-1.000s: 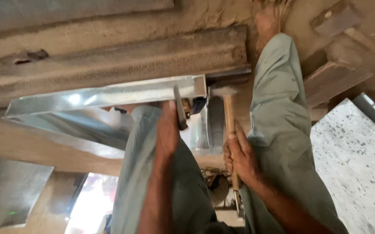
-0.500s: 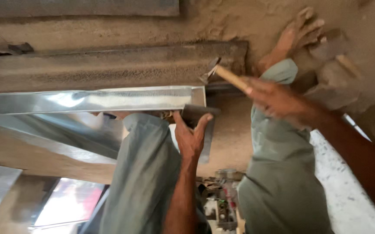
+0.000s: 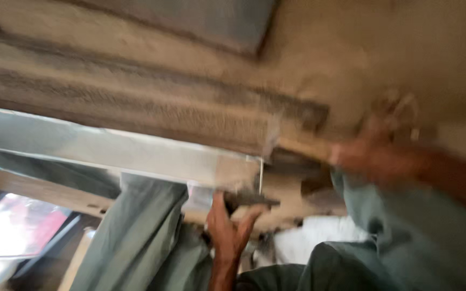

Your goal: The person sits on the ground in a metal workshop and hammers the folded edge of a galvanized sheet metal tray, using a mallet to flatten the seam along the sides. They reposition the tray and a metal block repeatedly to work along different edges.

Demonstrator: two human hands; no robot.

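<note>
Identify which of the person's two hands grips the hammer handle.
The right hand, blurred at upper right, grips the hammer handle; the left hand steadies the sheet-metal piece.
</note>
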